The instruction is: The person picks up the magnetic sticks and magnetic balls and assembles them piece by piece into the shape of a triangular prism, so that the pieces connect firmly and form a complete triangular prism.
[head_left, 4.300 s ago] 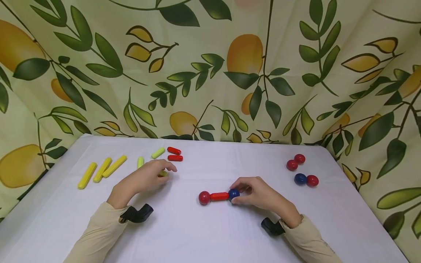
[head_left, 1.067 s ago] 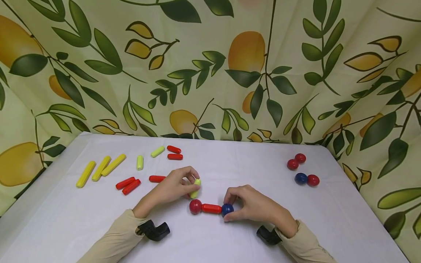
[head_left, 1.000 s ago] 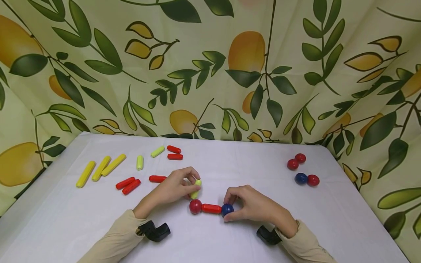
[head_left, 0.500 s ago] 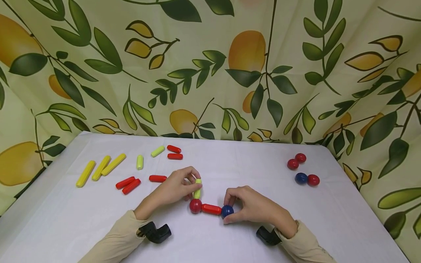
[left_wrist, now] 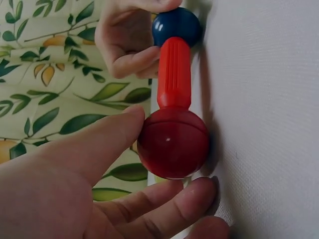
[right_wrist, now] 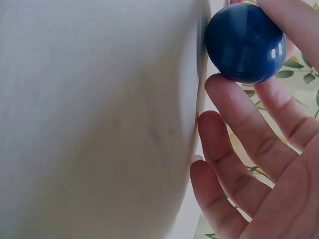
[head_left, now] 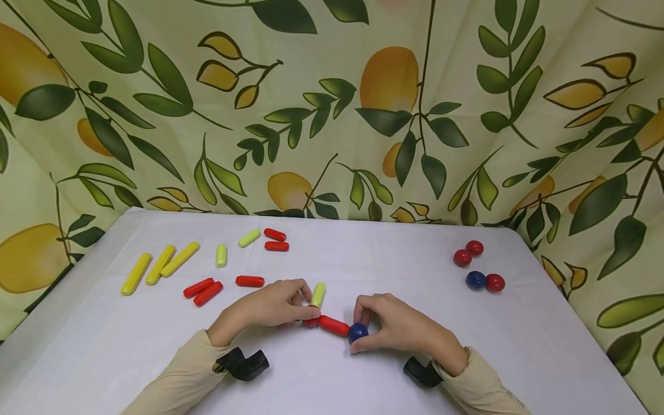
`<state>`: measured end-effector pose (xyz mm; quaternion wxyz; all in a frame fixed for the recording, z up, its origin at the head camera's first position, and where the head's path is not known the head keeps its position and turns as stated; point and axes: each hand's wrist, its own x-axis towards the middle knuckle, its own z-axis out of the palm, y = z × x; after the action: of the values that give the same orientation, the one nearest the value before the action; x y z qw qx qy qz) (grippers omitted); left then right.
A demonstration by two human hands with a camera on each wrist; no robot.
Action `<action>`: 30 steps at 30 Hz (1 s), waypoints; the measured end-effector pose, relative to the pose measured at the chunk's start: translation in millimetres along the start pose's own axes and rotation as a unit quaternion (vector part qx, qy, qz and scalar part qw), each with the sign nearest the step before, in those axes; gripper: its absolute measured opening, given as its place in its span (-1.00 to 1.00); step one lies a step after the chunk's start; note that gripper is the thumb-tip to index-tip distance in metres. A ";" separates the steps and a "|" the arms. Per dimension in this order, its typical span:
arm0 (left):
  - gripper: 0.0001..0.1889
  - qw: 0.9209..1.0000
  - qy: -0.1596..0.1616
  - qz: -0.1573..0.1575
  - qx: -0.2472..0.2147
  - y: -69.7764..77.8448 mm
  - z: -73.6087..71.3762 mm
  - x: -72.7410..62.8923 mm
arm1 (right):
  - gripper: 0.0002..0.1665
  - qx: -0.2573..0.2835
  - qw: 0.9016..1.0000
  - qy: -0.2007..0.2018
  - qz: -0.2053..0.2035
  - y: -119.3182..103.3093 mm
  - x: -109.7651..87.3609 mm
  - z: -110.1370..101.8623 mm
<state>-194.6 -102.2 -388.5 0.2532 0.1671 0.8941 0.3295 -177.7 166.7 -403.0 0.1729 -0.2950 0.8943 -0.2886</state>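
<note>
From above, the left hand (head_left: 280, 302) has its thumb and fingertips round a red ball (head_left: 310, 324) near the middle of the white table (head_left: 415, 253). A short green stick (head_left: 319, 294) points away from that ball, its near end beside the thumb; I can't make out the join. A red stick (head_left: 334, 325) links the red ball to a blue ball (head_left: 357, 334), which the right hand (head_left: 399, 323) pinches at the far end. Yellow sticks (head_left: 161, 265) and loose red sticks (head_left: 250, 281) lie to the left, spare balls (head_left: 463, 257) to the right.

From the left wrist, the thumb lies on one side of the red ball and the fingers curve in opposite, only ball-wide apart. The ball looks hard, glossy and light, apt to roll under a loose touch, so its widest part seems the place to hold. The ribbed red stick looks stiff and easier to grip.

From the right wrist, thumb and nearest fingers close in on the smooth blue ball; the other fingers stand off it, slightly bent.
</note>
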 end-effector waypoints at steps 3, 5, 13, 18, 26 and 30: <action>-0.62 1.000 0.010 0.013 0.006 0.8 1.2 0.8 | -0.57 0.000 1.000 -0.003 -0.008 -0.7 0.3 0.2; -0.63 1.000 0.015 0.018 0.003 0.6 1.4 1.6 | -0.57 0.008 1.000 -0.005 -0.015 -0.5 0.1 -0.3; -0.63 0.999 0.013 0.037 -0.013 -3.4 1.3 5.1 | -0.49 0.027 0.999 0.011 -0.019 6.3 -4.2 -9.1; -0.68 0.998 0.012 0.053 -0.017 -7.2 0.5 6.6 | -0.47 0.013 0.999 0.043 -0.008 11.8 -7.3 -16.8; -0.72 0.996 -0.012 0.062 -0.057 -13.2 -1.8 7.9 | -0.48 0.008 0.997 0.077 0.003 20.5 -12.4 -30.9; -0.75 0.995 -0.023 0.070 -0.068 -15.0 -3.7 7.6 | -0.50 -0.001 0.995 0.101 -0.003 26.2 -16.3 -39.1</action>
<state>-204.9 -111.4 -398.7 0.2612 0.2192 0.8496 0.4024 -195.1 210.4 -386.8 0.0807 -0.2675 0.9066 -0.3164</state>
